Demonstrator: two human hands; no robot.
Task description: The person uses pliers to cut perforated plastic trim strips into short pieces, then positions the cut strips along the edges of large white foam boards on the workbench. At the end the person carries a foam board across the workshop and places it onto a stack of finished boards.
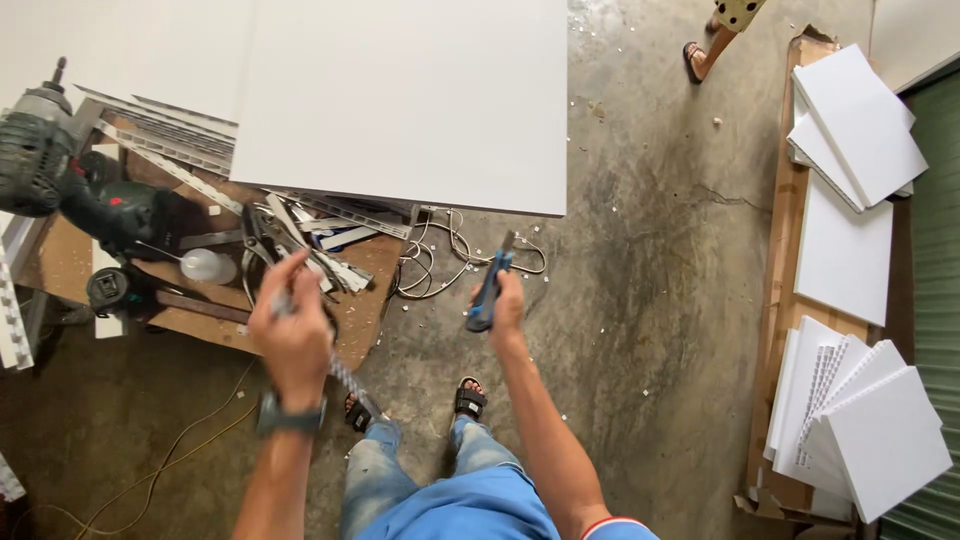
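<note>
A thin perforated metal strip (345,378) is gripped in the closed left hand (292,335), held out over the concrete floor (640,260); its lower end hangs down toward the sandalled feet. A dark watch (290,415) is worn on that wrist. A blue utility knife (488,290) is clasped in the closed right hand (506,308), blade end pointing up and away.

Just beyond the left hand, a low brown board bench (200,325) is cluttered: more slotted metal strips (330,260), pliers, and a small white bulb-shaped object (205,265). A dark green power drill (60,170) lies at its left edge. A loose coil of pale wire (440,260) lies on the floor between bench and knife.

A large smooth white panel (400,100) covers the far part of the bench. The floor is rough, stained and cracked, with small white chips scattered.

At right, white hollow-core panel offcuts (860,420) are stacked on a cardboard sheet (785,200); more flat white panels (855,120) are laid further up. Another person's sandalled foot (695,60) is seen at the top.
</note>
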